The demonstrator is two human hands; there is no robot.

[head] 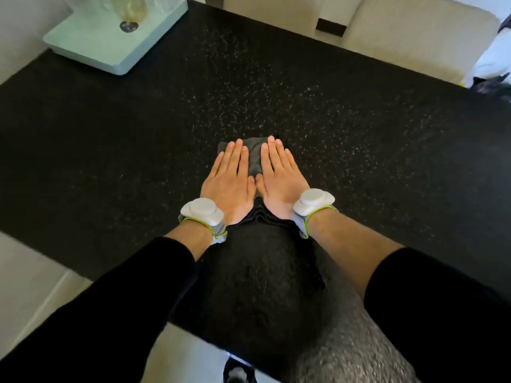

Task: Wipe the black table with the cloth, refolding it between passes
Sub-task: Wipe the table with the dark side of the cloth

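A folded dark grey cloth lies on the speckled black table, near its front middle. My left hand and my right hand rest flat on it, side by side, fingers straight and together, pointing away from me. Most of the cloth is hidden under my palms; a strip shows between the hands and its layered edge shows near my wrists. Each wrist carries a white device on a grey band.
A pale green tray holding a glass object sits at the table's far left corner. Beige chairs stand behind the far edge. Light floor shows at the lower left beside the table's front edge.
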